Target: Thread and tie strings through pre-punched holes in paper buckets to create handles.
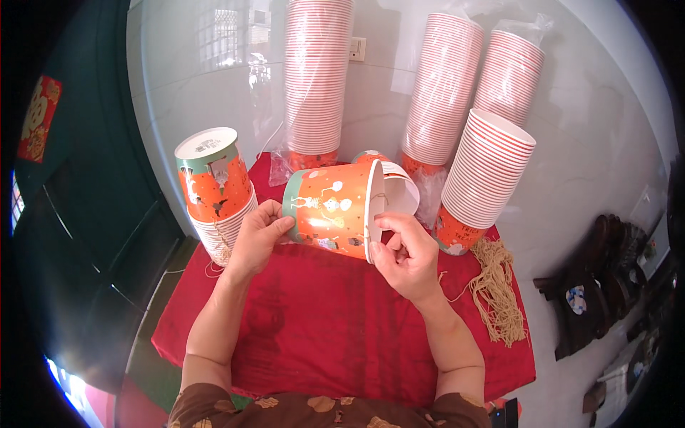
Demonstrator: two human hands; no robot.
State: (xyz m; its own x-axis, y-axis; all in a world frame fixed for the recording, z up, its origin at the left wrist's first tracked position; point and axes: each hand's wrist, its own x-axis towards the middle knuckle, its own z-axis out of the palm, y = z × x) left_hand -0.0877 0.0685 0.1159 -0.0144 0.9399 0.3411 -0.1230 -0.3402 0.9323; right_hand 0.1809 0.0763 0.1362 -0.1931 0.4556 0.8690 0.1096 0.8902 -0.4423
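An orange paper bucket with a green base band and printed cartoon figures lies on its side in the air above the table. My left hand grips its base end, thumb against the green band. At the open end, my right hand pinches the white rim, with the thumb outside and fingers by the mouth. A thin strand of twine shows inside the mouth, near the right fingers; its full path is hidden. To the right lies a loose bundle of beige twine strands.
A red cloth covers the table. An inverted bucket stack stands at left, twine hanging from it. Tall plastic-wrapped stacks line the wall. An unwrapped stack stands at right, and another bucket lies behind the held one.
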